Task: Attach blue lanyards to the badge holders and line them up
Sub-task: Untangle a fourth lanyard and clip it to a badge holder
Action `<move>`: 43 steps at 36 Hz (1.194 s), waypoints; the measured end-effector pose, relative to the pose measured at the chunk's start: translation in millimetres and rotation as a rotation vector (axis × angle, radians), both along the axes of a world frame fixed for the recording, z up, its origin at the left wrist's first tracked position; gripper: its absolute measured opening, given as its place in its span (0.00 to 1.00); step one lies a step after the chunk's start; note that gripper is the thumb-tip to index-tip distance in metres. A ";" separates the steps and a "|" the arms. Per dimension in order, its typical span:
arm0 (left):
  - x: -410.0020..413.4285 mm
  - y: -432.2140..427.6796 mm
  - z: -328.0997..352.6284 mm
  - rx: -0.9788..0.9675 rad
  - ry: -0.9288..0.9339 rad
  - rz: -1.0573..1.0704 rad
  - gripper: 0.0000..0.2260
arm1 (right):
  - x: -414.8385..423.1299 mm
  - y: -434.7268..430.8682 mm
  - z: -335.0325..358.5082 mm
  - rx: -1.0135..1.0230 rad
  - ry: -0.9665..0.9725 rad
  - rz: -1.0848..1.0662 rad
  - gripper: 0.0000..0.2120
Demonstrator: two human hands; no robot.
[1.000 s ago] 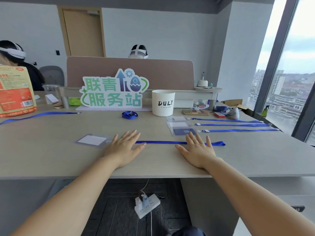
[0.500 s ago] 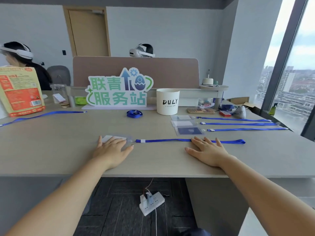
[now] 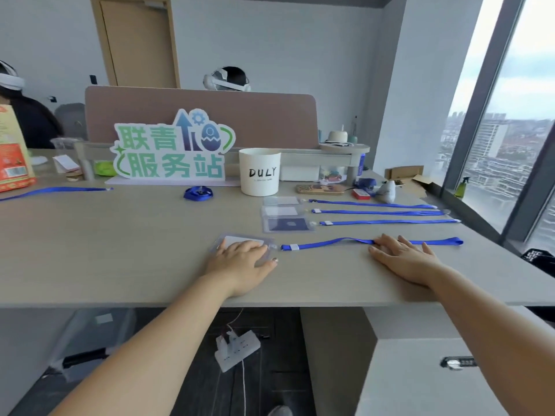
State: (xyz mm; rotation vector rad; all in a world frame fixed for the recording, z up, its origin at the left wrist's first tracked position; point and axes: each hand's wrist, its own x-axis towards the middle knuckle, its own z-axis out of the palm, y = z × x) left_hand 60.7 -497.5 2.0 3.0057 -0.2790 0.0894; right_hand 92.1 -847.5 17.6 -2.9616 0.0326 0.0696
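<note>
A clear badge holder with a white card lies on the desk, clipped to a blue lanyard that stretches to the right. My left hand rests palm-down on the holder and covers its near half. My right hand lies flat with fingers spread on the lanyard's right part. Just behind, three badge holders sit stacked in a column, each with a straight blue lanyard running right.
A coiled blue lanyard and a white DULY cup stand further back, by a green sign. Another loose lanyard and an orange bag are far left. A phone and small items lie back right. People sit behind the divider.
Both hands slid right across the desk. The left hand came onto the badge holder, and holder and lanyard moved right, now below the three finished ones.
</note>
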 end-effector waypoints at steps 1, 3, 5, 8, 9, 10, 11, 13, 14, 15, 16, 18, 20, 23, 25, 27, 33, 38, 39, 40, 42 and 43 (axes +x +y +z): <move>0.2 -10.2 0.1 0.000 -0.002 -0.003 0.30 | -0.3 -9.2 -0.5 0.000 0.003 -0.003 0.31; 0.9 -29.7 -0.2 0.003 -0.010 -0.010 0.29 | -1.3 -29.6 -1.3 0.004 0.009 -0.014 0.31; 1.8 -47.4 -0.7 -0.004 -0.017 -0.016 0.29 | -1.3 -50.3 -1.4 0.004 0.008 -0.028 0.30; 4.0 -69.9 -0.8 -0.015 -0.010 -0.014 0.29 | 0.2 -73.6 -0.4 0.021 0.002 -0.033 0.25; 3.9 -77.0 -0.1 -0.015 -0.008 -0.010 0.29 | 0.8 -77.6 -0.6 0.023 -0.001 -0.030 0.25; 3.7 -83.8 0.5 -0.014 -0.009 -0.006 0.29 | 1.5 -79.8 -0.9 0.026 -0.007 -0.023 0.25; 3.3 -90.4 1.2 -0.014 -0.013 -0.003 0.29 | 2.2 -80.6 -1.3 0.026 -0.015 -0.012 0.26; 2.5 -100.7 1.9 -0.025 -0.023 0.003 0.30 | 3.3 -80.7 -2.4 0.016 -0.027 0.012 0.27; 2.1 -104.2 1.8 -0.029 -0.028 0.005 0.30 | 4.0 -80.8 -3.4 0.010 -0.026 0.021 0.27; 1.6 -106.5 2.0 -0.029 -0.036 0.004 0.30 | 4.8 -81.0 -4.2 0.006 -0.024 0.025 0.27; 1.0 -107.7 2.2 -0.024 -0.045 0.003 0.29 | 5.6 -81.5 -4.9 0.003 -0.020 0.025 0.27; -1.5 -108.7 3.8 -0.022 -0.061 0.008 0.28 | 7.2 -82.3 -5.6 0.000 -0.010 0.018 0.28; -5.1 -109.6 5.8 -0.035 -0.058 0.031 0.27 | 8.5 -82.8 -5.4 0.003 0.005 0.010 0.30; -8.7 -111.1 8.0 -0.039 -0.031 0.069 0.27 | 11.8 -84.4 -4.2 0.006 0.020 0.007 0.31; -8.9 -111.0 9.4 -0.039 -0.005 0.088 0.28 | 14.6 -85.7 -3.4 0.004 0.025 0.008 0.31; -8.0 -110.1 10.4 -0.031 0.001 0.097 0.29 | 17.5 -86.8 -2.8 0.005 0.025 0.012 0.31; -12.1 -113.6 12.9 -0.020 -0.005 0.129 0.31 | 26.6 -91.4 -2.7 -0.004 0.021 0.031 0.31; -10.2 -112.1 12.3 -0.030 0.032 0.135 0.31 | 36.5 -94.3 -4.1 0.010 0.024 0.030 0.30; -8.9 -111.8 11.6 -0.030 0.035 0.130 0.31 | 37.9 -94.9 -4.3 0.012 0.023 0.027 0.30; -8.3 -111.5 11.1 -0.029 0.034 0.127 0.31 | 38.8 -95.2 -4.3 0.012 0.022 0.027 0.30; -7.7 -111.2 10.7 -0.028 0.030 0.122 0.31 | 39.4 -95.4 -4.2 0.011 0.024 0.032 0.31; -7.6 -111.2 10.2 -0.024 0.030 0.121 0.31 | 39.1 -95.5 -4.6 0.011 0.029 0.034 0.31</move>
